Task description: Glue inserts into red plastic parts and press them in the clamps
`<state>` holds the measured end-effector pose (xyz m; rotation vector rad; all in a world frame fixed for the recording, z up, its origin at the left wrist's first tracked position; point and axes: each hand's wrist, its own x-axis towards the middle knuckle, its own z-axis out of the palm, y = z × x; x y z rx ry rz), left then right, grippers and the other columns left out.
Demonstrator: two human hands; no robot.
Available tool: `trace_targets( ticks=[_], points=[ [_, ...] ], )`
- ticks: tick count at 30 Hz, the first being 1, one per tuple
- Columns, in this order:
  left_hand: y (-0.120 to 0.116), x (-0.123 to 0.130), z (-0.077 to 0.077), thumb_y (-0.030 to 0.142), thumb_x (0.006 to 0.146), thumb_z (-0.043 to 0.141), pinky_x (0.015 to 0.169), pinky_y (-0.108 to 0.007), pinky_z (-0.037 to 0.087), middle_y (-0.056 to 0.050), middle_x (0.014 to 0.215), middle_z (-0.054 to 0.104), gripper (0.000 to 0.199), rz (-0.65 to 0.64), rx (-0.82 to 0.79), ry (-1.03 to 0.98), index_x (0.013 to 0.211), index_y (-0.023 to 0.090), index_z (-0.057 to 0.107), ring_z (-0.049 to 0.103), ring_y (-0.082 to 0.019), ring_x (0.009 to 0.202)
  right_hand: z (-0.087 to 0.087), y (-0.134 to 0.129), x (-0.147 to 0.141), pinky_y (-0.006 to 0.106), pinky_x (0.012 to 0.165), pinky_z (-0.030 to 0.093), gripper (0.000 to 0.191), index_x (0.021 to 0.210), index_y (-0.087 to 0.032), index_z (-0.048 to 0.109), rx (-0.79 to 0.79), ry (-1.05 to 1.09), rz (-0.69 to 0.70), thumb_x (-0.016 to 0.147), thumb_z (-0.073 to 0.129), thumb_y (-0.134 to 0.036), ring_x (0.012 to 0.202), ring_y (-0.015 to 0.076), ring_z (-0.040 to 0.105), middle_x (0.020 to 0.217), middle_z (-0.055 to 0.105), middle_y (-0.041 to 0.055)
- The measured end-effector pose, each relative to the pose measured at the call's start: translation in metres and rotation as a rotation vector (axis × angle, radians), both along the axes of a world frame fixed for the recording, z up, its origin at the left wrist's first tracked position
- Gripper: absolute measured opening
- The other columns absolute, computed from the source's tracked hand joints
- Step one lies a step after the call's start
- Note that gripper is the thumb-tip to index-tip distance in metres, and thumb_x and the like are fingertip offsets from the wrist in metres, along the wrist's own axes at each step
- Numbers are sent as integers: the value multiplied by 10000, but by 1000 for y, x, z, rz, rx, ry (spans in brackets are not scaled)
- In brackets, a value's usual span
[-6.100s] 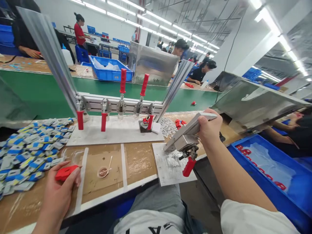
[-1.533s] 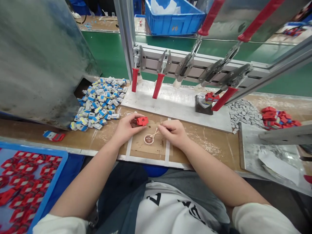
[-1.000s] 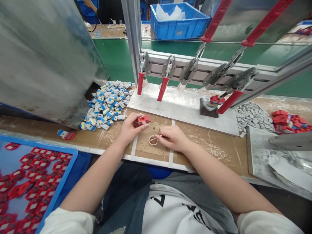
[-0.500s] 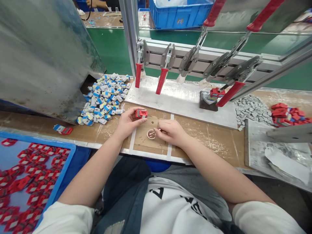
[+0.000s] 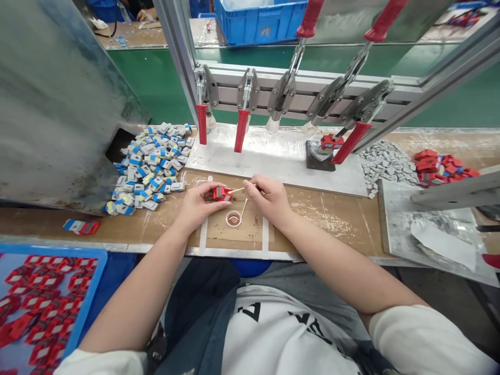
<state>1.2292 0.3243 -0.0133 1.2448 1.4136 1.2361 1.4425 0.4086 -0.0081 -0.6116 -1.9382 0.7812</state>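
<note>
My left hand (image 5: pixel 201 204) is closed around a small red plastic housing (image 5: pixel 222 194) with a grey part, held just above the bench. Pinched in the fingers of my right hand (image 5: pixel 269 200) is a thin wooden stick (image 5: pixel 237 190), and its tip meets the open side of the housing. Below both hands stands a small round cup (image 5: pixel 233 219) with brownish liquid inside. A second thin stick (image 5: pixel 244 208) leans out of that cup. Under it lies a taped cardboard piece (image 5: pixel 219 237).
A heap of grey, blue and yellow parts (image 5: pixel 150 161) lies left. Toggle clamps with red handles (image 5: pixel 241 130) stand over a metal plate (image 5: pixel 265 159); one presses a red part on a dark block (image 5: pixel 318 160). Grey pieces (image 5: pixel 386 161) and red parts (image 5: pixel 437 166) lie right. A blue tray (image 5: pixel 102 260) holds red housings.
My right hand has lifted the stick from the cup to the red housing. The housing has turned slightly in my left hand. The camera view has shifted.
</note>
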Motion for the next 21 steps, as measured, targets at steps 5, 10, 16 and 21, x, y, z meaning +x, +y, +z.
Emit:
trace_targets(
  ticks=[5,10,16,21],
  points=[
    [0,2,1,444,666,1004,1010,-459,636,-92,1078,819,545,0,-10,52,1093,178,797,793,-290,987,-2,3,-4,285,635,388,413,743,-215,553,-32,-23,13,1097,541,-428,625,127,498,677,545,-10],
    [0,3,4,455,661,1004,998,-443,639,-79,1067,823,535,-7,-9,79,1081,188,806,787,-284,989,-4,4,-6,291,643,389,424,749,-215,556,-19,-50,38,1103,529,-447,632,131,494,684,550,-9],
    [-1,4,7,463,640,1013,1006,-459,635,-85,1066,826,556,25,-30,77,1078,190,804,787,-291,989,-5,5,-4,288,622,362,378,729,-219,517,59,-62,-3,1082,558,-347,606,127,455,657,510,-21],
    [-1,4,4,473,622,1020,1003,-472,637,-92,1053,829,576,45,-18,65,1070,183,802,790,-293,974,-4,5,-2,289,604,334,392,690,-228,440,71,-103,-13,1055,565,-301,591,125,420,631,442,-30]
  ],
)
